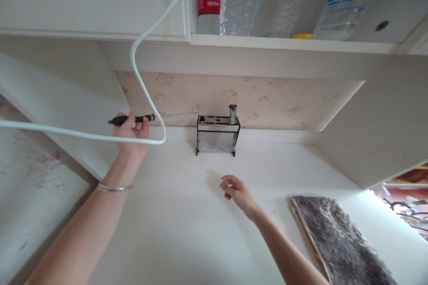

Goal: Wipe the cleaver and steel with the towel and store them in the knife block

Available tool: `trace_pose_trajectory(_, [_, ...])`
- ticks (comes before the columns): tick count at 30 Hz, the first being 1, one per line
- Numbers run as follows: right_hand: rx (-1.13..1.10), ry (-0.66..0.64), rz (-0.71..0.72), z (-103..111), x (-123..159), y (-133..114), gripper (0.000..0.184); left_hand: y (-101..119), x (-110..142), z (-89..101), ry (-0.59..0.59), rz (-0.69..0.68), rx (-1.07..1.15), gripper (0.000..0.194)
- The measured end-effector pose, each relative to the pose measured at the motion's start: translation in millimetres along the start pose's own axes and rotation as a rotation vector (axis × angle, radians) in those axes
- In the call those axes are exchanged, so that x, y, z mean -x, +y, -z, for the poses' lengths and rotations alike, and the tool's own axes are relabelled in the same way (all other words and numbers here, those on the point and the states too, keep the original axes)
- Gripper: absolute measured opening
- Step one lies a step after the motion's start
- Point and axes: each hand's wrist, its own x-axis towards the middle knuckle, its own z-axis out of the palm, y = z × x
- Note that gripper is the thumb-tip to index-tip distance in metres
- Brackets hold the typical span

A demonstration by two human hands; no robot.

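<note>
My left hand [132, 136] is closed round the black handle [140, 119] of a tool that looks like a sharpening steel. A faint, thin rod seems to run from the handle's right end towards a black-framed holder with clear sides [217, 136]. Slots and holes show in the holder's top, and a short mottled grey handle [233, 114] stands upright at its right end. Lower down, in front of the holder, my right hand [234, 189] hangs over the white surface with loosely bent fingers and nothing in them.
A white cable [140, 75] loops across the upper left, in front of my left hand. Overhead, a cabinet shelf [284, 43] holds several plastic bottles [239, 4]. A grey-brown shaggy mat [337, 236] lies at the lower right. White panels flank the flowered back wall [277, 98].
</note>
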Motion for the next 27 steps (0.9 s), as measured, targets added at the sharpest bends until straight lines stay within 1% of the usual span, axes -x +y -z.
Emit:
trace_pose_trajectory(1, [0.02, 0.023, 0.013, 8, -13, -14, 0.028, 6, 17, 13.8, -0.019, -0.016, -0.005, 0.028])
trace_pose_trajectory(3, [0.054, 0.079, 0.039, 24, -41, -42, 0.03, 19, 52, 39.1, -0.192, -0.094, -0.127, 0.032])
trace_pose_trajectory(4, [0.076, 0.114, 0.053, 33, -56, -55, 0.033, 24, 68, 51.3, -0.234, -0.164, -0.205, 0.033])
trace_pose_trajectory(6, [0.126, 0.199, 0.081, 47, -85, -79, 0.043, 34, 98, 76.2, -0.317, -0.313, -0.435, 0.029])
trace_pose_trajectory(8, [0.179, 0.276, 0.107, 59, -110, -99, 0.052, 39, 125, 102.5, -0.409, -0.398, -0.706, 0.025])
trace_pose_trajectory(9, [0.205, 0.304, 0.116, 63, -120, -108, 0.055, 41, 137, 115.9, -0.446, -0.449, -0.813, 0.027])
trace_pose_trajectory(10, [0.231, 0.324, 0.119, 66, -130, -115, 0.058, 41, 148, 129.2, -0.442, -0.494, -0.896, 0.026])
trace_pose_trajectory(11, [0.259, 0.334, 0.118, 68, -138, -122, 0.061, 41, 158, 142.0, -0.462, -0.552, -0.979, 0.026])
trace_pose_trajectory(13, [0.319, 0.331, 0.099, 70, -151, -131, 0.063, 41, 175, 165.7, -0.491, -0.593, -1.092, 0.023])
trace_pose_trajectory(16, [0.419, 0.301, 0.065, 70, -164, -136, 0.054, 42, 192, 195.4, -0.539, -0.546, -1.183, 0.021])
trace_pose_trajectory(19, [0.505, 0.294, 0.062, 69, -171, -137, 0.043, 46, 200, 217.3, -0.613, -0.463, -1.25, 0.02])
trace_pose_trajectory(22, [0.569, 0.297, 0.065, 69, -177, -138, 0.035, 48, 204, 230.7, -0.643, -0.44, -1.308, 0.019])
trace_pose_trajectory(25, [0.618, 0.28, 0.059, 70, -182, -141, 0.029, 47, 208, 238.5, -0.634, -0.476, -1.354, 0.018])
trace_pose_trajectory(27, [0.644, 0.262, 0.051, 72, -186, -142, 0.026, 45, 212, 242.5, -0.656, -0.491, -1.396, 0.021])
